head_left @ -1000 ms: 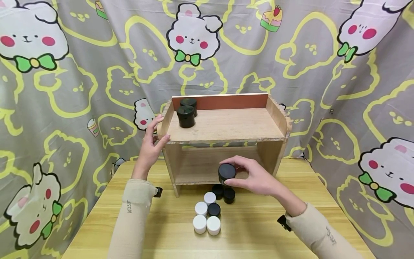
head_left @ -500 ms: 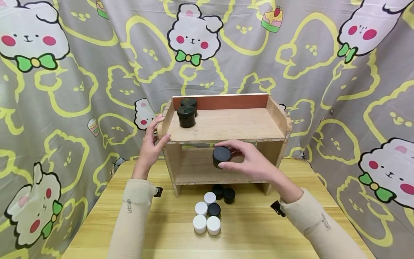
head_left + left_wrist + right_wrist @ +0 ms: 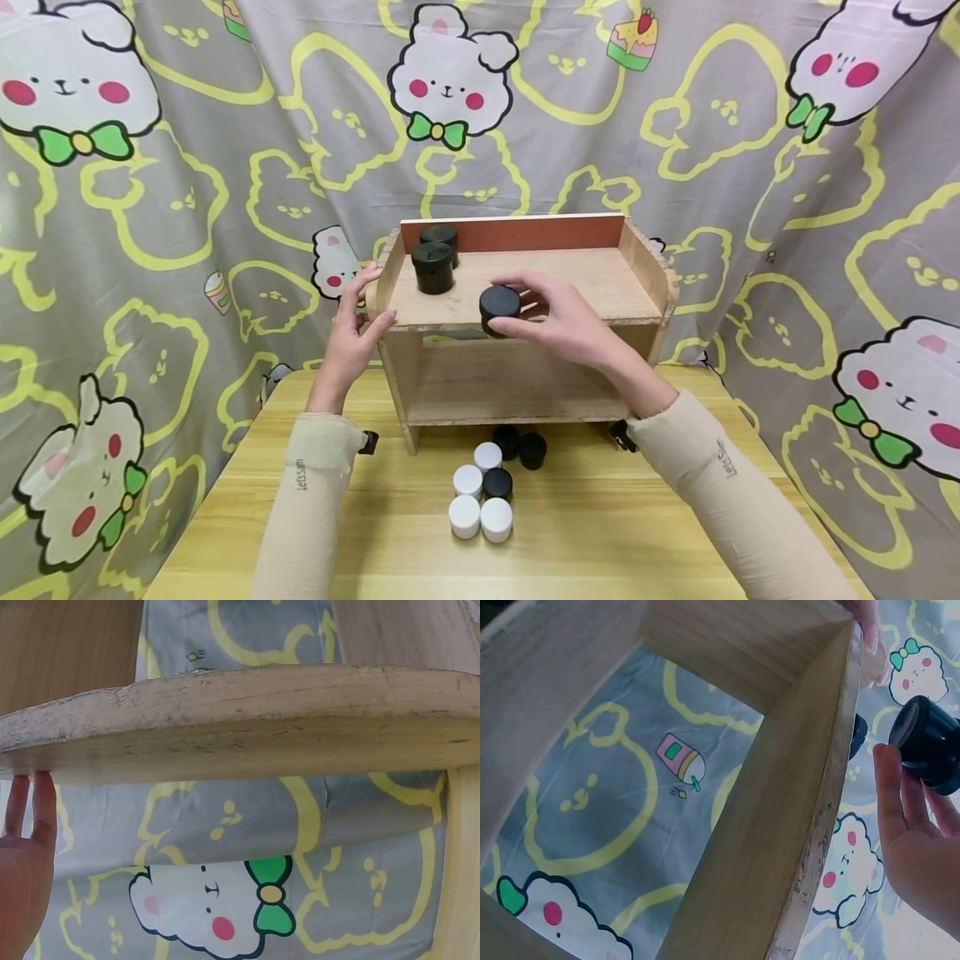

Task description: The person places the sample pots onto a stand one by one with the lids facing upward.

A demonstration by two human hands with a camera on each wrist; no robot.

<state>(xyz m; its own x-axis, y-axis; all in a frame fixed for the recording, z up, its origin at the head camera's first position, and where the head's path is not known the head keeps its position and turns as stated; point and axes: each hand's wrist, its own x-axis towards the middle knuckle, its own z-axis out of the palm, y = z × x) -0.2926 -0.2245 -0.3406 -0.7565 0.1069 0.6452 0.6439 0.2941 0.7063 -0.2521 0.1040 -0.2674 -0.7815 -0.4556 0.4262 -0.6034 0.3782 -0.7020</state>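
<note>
My right hand (image 3: 568,327) holds a black lidded jar (image 3: 498,305) by its sides, thumb in front and fingers behind. In the head view the jar overlaps the front edge of the upper board. The right wrist view shows the jar (image 3: 928,742) above the fingers. A small wooden shelf (image 3: 555,287) stands in the middle; my left hand (image 3: 347,342) grips its left side panel, thumb at the front edge. In the left wrist view, two fingertips (image 3: 43,780) press the panel's outer face. Two black jars, one (image 3: 433,271) before the other (image 3: 441,235), stand on the top left.
On the table (image 3: 600,517) below the shelf stand several smaller jars, white ones (image 3: 465,517) and black ones (image 3: 532,451), grouped close together. The shelf's lower board (image 3: 517,408) lies behind them. A patterned curtain (image 3: 570,158) hangs around the back and sides.
My right hand has raised the black jar from just above the small jars to the upper board's front edge, drifting slightly left. My left hand has kept its place on the side panel.
</note>
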